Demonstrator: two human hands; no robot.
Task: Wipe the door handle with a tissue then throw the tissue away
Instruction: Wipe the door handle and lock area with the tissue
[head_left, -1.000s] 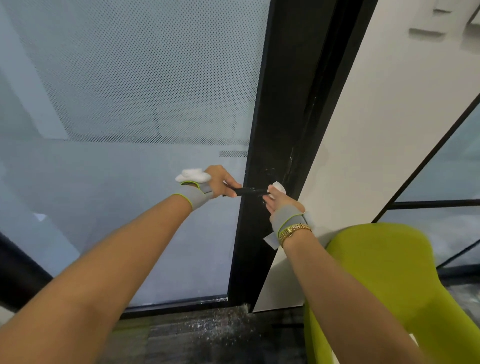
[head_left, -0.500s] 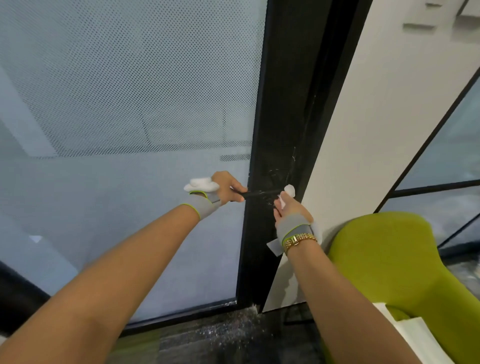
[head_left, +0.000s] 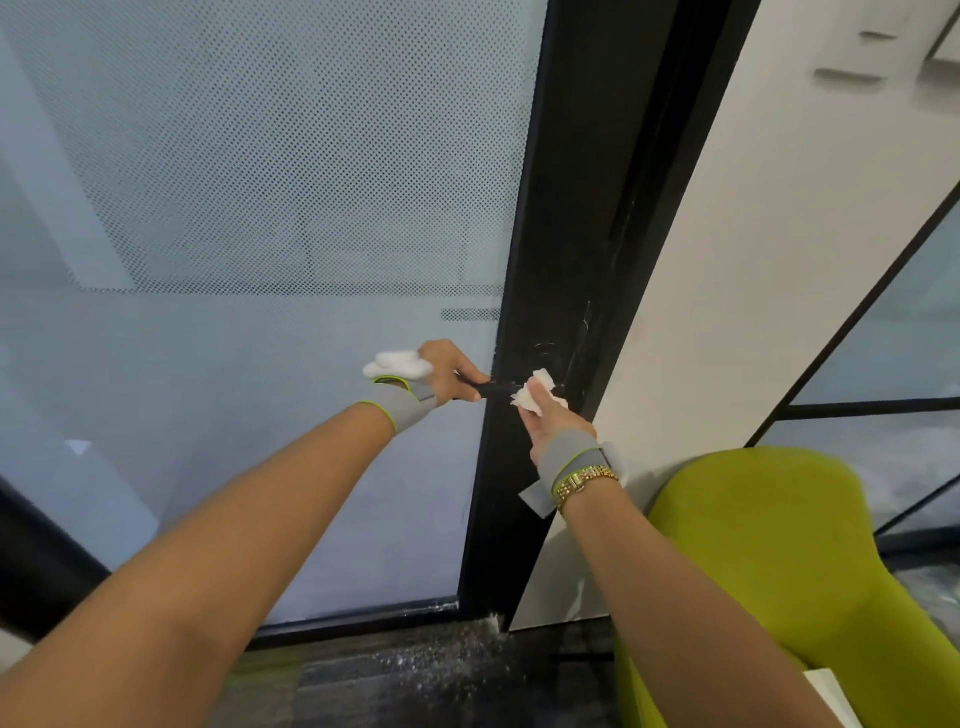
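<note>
A black lever door handle (head_left: 497, 387) sticks out to the left from the black door frame (head_left: 550, 270). My left hand (head_left: 451, 373) grips the free end of the handle. My right hand (head_left: 551, 421) holds a crumpled white tissue (head_left: 535, 394) pressed against the handle close to the frame. Both wrists wear grey bands; the right one also has a gold watch. A white pad sits on the back of my left wrist.
Frosted dotted glass door (head_left: 260, 208) fills the left. A white wall panel (head_left: 753, 260) stands right of the frame. A lime-green chair (head_left: 769, 545) is at lower right, close to my right arm. Dark speckled floor (head_left: 415, 675) below.
The tissue in my right hand has come more into sight and shifted along the handle. My left hand keeps its grip on the handle's end. The camera view shifted slightly.
</note>
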